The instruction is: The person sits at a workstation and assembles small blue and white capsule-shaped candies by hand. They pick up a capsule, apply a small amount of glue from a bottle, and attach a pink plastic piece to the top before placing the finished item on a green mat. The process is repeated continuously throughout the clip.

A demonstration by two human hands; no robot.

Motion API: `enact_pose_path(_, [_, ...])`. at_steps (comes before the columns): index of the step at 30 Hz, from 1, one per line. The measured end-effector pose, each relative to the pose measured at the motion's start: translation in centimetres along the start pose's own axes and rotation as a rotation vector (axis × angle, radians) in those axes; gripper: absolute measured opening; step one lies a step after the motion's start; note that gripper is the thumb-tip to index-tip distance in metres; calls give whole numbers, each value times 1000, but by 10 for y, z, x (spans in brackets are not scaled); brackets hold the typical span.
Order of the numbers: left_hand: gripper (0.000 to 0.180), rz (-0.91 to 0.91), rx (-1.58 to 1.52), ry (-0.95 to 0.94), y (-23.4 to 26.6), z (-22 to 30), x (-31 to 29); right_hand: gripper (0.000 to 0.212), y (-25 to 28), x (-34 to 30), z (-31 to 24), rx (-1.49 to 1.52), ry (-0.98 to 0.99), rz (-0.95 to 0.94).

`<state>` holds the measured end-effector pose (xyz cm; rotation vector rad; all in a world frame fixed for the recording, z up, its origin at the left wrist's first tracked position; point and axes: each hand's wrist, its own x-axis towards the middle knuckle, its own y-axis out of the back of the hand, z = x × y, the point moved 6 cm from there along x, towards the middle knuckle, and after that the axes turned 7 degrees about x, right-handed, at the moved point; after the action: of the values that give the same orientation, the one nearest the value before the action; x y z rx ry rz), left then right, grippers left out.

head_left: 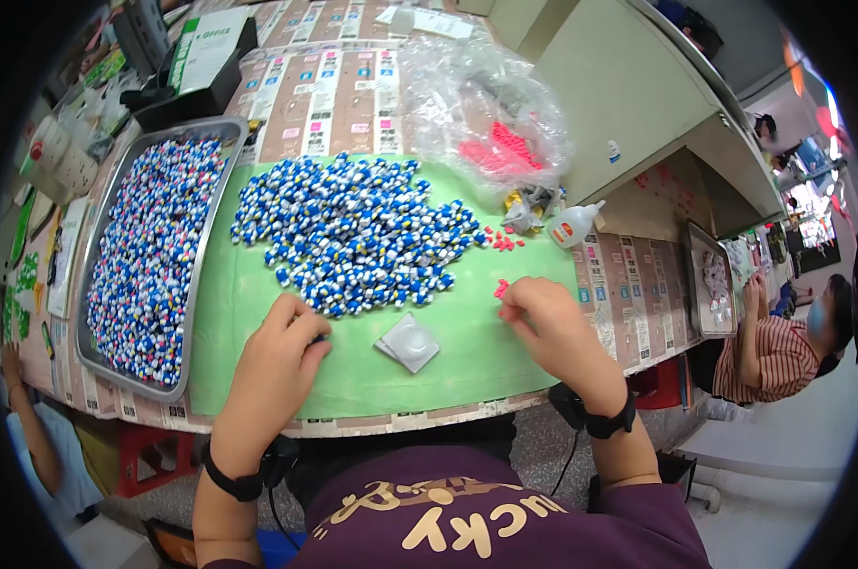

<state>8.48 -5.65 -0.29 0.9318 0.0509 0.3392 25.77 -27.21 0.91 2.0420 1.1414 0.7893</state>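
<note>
My left hand is closed in a pinch at the near edge of a large heap of small blue-and-white pieces. Something small and dark shows at its fingertips, too small to name. On the right, my right hand has its thumb and fingers pinched at a small pink piece. Several more pink pieces lie just beyond it, beside the heap. Between my hands, a small grey-white square block with a round mark on top rests on the green mat.
A metal tray full of similar pieces stands at the left. Farther back lie a clear plastic bag with pink pieces and a white squeeze bottle. A grey cabinet rises at the far right. A person in a striped shirt sits beyond.
</note>
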Motion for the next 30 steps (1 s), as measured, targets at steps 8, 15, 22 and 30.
enact_pose_path(8, [21,-130,-31,175,2,-24,-17,7,-18,-3,21,-235,43,-3])
enact_pose_path(15, [17,-10,-559,115,8,-11,-9,15,1,23,-48,324,264,159])
enact_pose_path(22, [13,-170,-1008,126,-7,53,-4,11,-4,21,-125,490,586,260])
enact_pose_path(30, [11,-182,-1072,141,-6,63,-18,10,-6,15,-119,825,517,166])
